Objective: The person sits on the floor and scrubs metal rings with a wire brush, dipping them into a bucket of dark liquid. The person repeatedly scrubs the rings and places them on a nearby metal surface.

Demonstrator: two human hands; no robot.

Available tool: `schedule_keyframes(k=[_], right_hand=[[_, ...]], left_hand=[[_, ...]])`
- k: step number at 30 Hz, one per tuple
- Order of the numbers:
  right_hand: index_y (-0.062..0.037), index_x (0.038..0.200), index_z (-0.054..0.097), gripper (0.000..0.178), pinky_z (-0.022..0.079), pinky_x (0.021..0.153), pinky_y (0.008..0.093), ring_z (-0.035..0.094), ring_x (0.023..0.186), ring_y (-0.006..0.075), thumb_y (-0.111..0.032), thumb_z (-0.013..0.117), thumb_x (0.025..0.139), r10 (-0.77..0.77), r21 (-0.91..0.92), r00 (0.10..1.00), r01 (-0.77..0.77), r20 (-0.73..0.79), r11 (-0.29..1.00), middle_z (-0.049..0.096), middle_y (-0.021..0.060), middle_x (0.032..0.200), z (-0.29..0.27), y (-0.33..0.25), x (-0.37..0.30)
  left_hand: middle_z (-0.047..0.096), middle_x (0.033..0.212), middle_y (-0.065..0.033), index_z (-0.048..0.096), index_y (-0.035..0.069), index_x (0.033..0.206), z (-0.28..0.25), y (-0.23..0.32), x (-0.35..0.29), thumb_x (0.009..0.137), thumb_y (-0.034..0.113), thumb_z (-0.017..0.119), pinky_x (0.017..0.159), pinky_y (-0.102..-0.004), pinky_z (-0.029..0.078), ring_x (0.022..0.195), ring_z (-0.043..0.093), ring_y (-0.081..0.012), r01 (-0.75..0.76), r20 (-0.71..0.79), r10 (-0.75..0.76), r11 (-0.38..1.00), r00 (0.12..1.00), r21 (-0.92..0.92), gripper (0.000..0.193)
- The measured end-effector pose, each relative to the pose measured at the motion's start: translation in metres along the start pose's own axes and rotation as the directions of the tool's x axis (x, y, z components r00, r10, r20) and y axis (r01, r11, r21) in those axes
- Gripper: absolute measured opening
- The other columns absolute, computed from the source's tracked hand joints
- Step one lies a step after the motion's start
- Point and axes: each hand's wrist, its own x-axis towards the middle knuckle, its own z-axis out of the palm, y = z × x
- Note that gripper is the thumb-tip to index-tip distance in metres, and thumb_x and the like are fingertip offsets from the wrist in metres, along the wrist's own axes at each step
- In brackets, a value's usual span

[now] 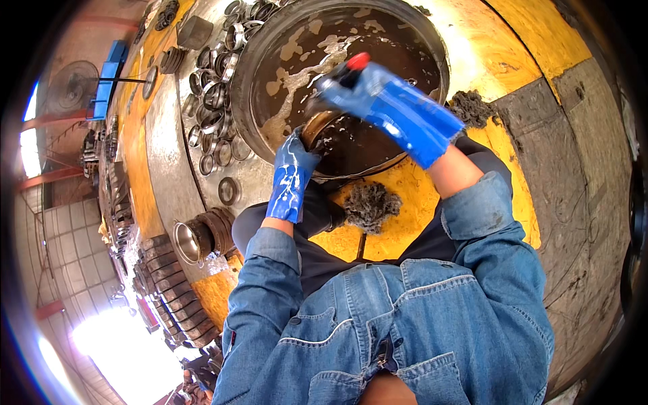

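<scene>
In blue rubber gloves, both my hands work over a wide round tub (pixel 244 88) of dark, foamy liquid. My left hand (pixel 293 165) is closed on a brownish metal ring (pixel 316 128) at the tub's near side. Its lower part is hidden by the glove. Above and to the right, my right hand (pixel 361 94) grips a dark tool with a red end (pixel 358 61). Motion blurs that hand, and the tool's working end, close to the ring, cannot be made out.
Many loose metal rings (pixel 214 94) are heaped left of the tub. A single ring (pixel 229 191) lies nearer me, by larger ring-shaped parts (pixel 192 241). Grey tangled shavings (pixel 372 206) sit between my legs, with another clump (pixel 470 108) to the right. A fan (pixel 69 86) stands far left.
</scene>
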Motion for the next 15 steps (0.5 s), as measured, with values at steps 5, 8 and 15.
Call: schedule_keyframes(k=[5,8,15], right_hand=[[-0.0095,0.089,0.076,0.044,0.058,0.073,0.0430,0.072,0.074,0.0307,-0.053,0.070,0.091,-0.034,-0.677,0.979,-0.113,-0.201,0.727,0.074,0.0154,0.079,0.027,-0.027,-0.013],[-0.0064,0.092,0.077,0.052,0.056,0.076,0.0447,0.073,0.077,0.0330,-0.057,0.067,0.090,0.185,-0.546,0.894,-0.401,-0.407,0.735,0.073,0.0158,0.079,-0.009,-0.027,-0.015],[-0.0135,0.109,0.079,0.037,0.058,0.090,0.0484,0.074,0.100,0.0409,-0.044,0.066,0.092,0.211,-0.597,0.806,-0.560,-0.553,0.574,0.077,0.0183,0.104,-0.028,0.036,-0.025]], left_hand=[[0.072,0.123,-0.0241,0.064,0.005,0.135,-0.005,0.004,0.002,0.082,0.037,0.083,0.101,-0.0468,0.054,0.116,0.069,-0.0405,0.030,0.063,-0.032,0.998,0.998,0.047,0.065],[0.070,0.130,-0.0228,0.060,0.008,0.143,-0.011,0.007,0.006,0.082,0.038,0.083,0.104,-0.0452,0.054,0.122,0.067,-0.0394,0.028,0.104,-0.035,0.998,0.994,0.061,0.071],[0.071,0.127,-0.0220,0.066,0.010,0.134,-0.022,0.104,0.059,0.083,0.038,0.082,0.102,-0.0470,0.054,0.120,0.067,-0.0415,-0.087,0.304,0.010,0.967,0.953,0.239,0.060]])
